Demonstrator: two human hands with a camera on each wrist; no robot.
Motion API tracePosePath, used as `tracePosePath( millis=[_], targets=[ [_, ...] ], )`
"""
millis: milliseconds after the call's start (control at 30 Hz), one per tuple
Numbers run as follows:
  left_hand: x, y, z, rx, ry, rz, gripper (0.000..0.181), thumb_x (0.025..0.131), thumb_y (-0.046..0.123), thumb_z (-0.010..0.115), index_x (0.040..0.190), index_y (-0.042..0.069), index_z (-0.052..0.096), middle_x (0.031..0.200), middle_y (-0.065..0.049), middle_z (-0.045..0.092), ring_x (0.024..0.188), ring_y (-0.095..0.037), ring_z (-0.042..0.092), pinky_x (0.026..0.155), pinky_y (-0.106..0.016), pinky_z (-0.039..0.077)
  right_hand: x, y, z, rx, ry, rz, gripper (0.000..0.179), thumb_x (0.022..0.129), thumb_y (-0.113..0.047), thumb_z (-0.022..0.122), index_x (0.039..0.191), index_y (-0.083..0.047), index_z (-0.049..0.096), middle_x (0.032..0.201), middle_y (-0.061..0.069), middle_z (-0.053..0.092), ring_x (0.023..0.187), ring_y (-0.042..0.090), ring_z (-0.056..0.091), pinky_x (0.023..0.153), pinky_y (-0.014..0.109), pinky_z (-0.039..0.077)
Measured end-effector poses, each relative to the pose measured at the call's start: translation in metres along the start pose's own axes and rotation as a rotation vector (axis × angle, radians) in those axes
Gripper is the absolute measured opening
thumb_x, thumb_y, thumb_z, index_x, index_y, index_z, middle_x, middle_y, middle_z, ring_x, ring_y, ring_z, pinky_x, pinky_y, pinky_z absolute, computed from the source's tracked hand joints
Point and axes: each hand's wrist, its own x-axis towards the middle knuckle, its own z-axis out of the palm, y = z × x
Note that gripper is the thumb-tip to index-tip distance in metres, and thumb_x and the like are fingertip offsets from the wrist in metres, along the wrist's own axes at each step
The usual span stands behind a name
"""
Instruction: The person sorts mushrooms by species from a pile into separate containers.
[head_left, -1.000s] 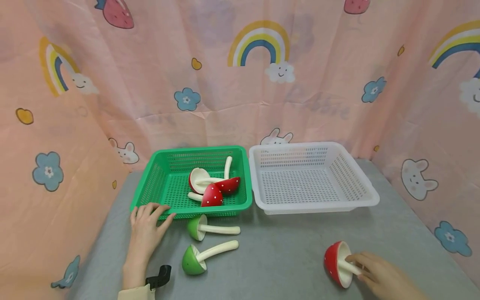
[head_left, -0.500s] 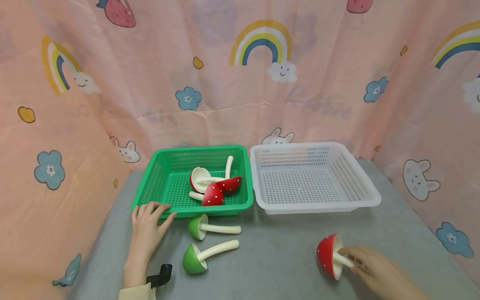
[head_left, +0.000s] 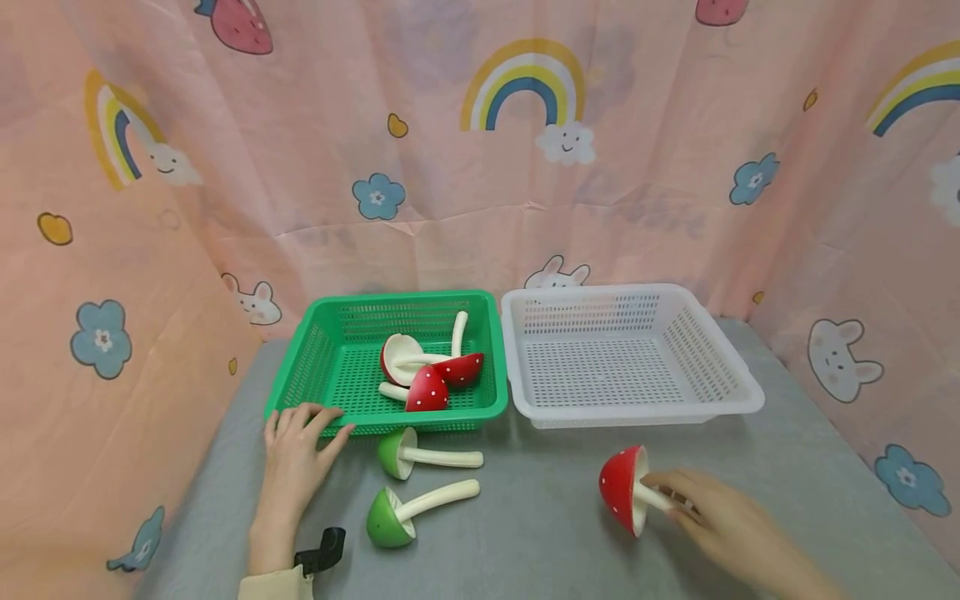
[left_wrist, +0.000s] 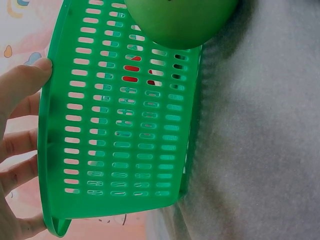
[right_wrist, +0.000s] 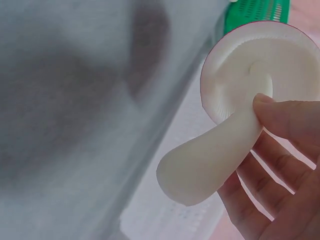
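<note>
In the head view my right hand (head_left: 712, 517) pinches the pale stem of a red toy mushroom (head_left: 621, 490) with white dots, its cap turned left. The right wrist view shows the thumb (right_wrist: 280, 115) on the stem near the white underside of the cap (right_wrist: 227, 75). At the front left corner of the green basket (head_left: 480, 414), my left hand (head_left: 295, 454) grips the rim, thumb and fingers along it in the left wrist view. Several red toy mushrooms (head_left: 427, 390) lie inside that basket. Two green toy mushrooms (head_left: 390, 518) lie on the grey table before it.
A white basket (head_left: 637, 412) stands right beside the green one, with nothing inside. Behind both hangs a pink printed curtain (head_left: 450, 242), which also runs along the sides. A black wrist mount (head_left: 322, 552) sticks out from the left wrist.
My right hand has carried the red toy mushroom leftward and slightly away from me over the table. The left hand stays at the green basket's rim.
</note>
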Motion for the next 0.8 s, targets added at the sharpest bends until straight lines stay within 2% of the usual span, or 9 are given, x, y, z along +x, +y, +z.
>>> tracePosePath(
  millis=[100,267,467,667,800],
  targets=[
    [0.000,-0.001,0.000,0.003,0.003,0.000,0.026,0.076,0.022,0.081,0.099,0.011,0.072,0.098,-0.010,0.063,0.102,-0.033,0.052,0.106,-0.069,0.023,0.002,-0.008,-0.002,-0.012,0.046,-0.049,0.037,0.078,-0.017,0.078,0.112,-0.021,0.066,0.107,-0.004,0.066,0.088,0.011,0.057,0.078,0.039,0.059],
    [0.000,-0.001,0.001,0.001,0.005,0.000,0.026,0.077,0.021,0.081,0.099,0.011,0.072,0.098,-0.010,0.063,0.101,-0.032,0.052,0.107,-0.068,0.023,0.006,-0.022,-0.007,-0.001,0.096,-0.080,0.038,0.078,-0.017,0.078,0.114,-0.024,0.066,0.104,-0.006,0.066,0.083,0.010,0.056,0.069,0.030,0.057],
    [0.000,-0.002,0.001,0.005,0.014,0.005,0.026,0.076,0.021,0.081,0.099,0.012,0.073,0.098,-0.010,0.063,0.101,-0.033,0.052,0.107,-0.068,0.023,0.012,-0.039,-0.013,0.045,0.111,-0.092,0.039,0.079,-0.021,0.077,0.117,-0.024,0.065,0.105,-0.005,0.066,0.085,0.010,0.057,0.069,0.030,0.058],
    [0.000,-0.001,0.000,0.003,0.011,0.010,0.026,0.076,0.021,0.081,0.099,0.012,0.073,0.099,-0.011,0.063,0.101,-0.033,0.052,0.107,-0.068,0.023,0.015,-0.054,-0.017,0.023,0.204,-0.198,0.041,0.081,-0.020,0.076,0.118,-0.029,0.064,0.107,-0.011,0.066,0.084,0.006,0.057,0.064,0.021,0.053],
    [0.000,-0.001,0.000,-0.001,0.012,0.009,0.025,0.076,0.021,0.080,0.099,0.013,0.072,0.099,-0.011,0.063,0.101,-0.033,0.052,0.107,-0.068,0.023,0.020,-0.063,-0.018,0.033,0.223,-0.250,0.042,0.081,-0.017,0.076,0.119,-0.029,0.063,0.108,-0.011,0.066,0.085,0.005,0.058,0.065,0.020,0.052]
  ],
)
